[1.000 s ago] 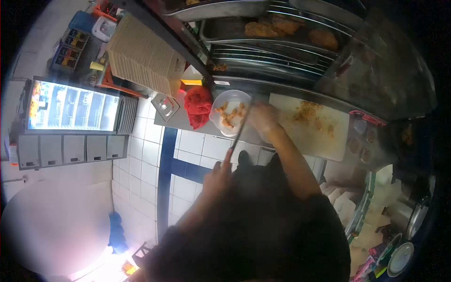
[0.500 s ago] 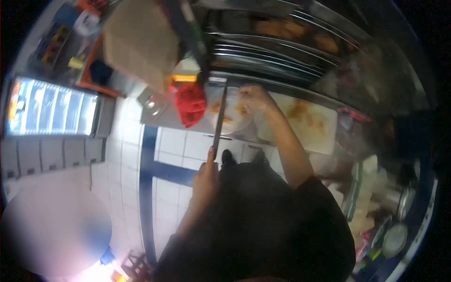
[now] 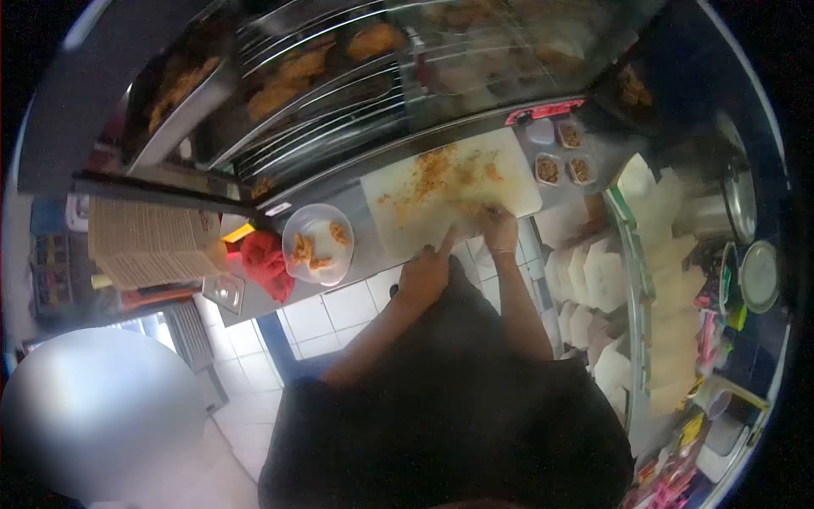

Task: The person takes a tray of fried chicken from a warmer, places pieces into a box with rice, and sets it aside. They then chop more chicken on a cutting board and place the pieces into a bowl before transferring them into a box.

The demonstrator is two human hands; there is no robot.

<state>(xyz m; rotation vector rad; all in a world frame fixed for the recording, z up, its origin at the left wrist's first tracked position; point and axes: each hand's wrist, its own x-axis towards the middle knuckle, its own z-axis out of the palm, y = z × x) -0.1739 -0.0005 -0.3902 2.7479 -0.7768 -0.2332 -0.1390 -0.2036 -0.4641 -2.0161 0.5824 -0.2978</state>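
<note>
My left hand (image 3: pixel 424 276) is closed around a knife at the front edge of the white cutting board (image 3: pixel 398 225), its index finger pointing forward; the blade barely shows against the board. To its right, my right hand (image 3: pixel 500 229) has its fingers drawn together low over the board; what they pinch, if anything, is hidden. Brown-orange crumbs (image 3: pixel 434 170) and scraps of fried food are scattered across the board. Left of the board stands a round whitish bowl (image 3: pixel 292 225) with several fried pieces (image 3: pixel 303 248) in it.
A red cloth (image 3: pixel 264 259) lies beside the bowl, near a metal lid (image 3: pixel 225 293) and a stack of brown cardboard (image 3: pixel 153 242). Small tubs of brown food (image 3: pixel 548 170) stand right of the board. A glass case with fried food (image 3: pixel 373 41) rises behind; white cartons (image 3: pixel 598 276) sit at right.
The view has swung right. Both hands have gone from the bowl to the cutting board. My left hand has lowered the knife, which was pointing up across the bowl.
</note>
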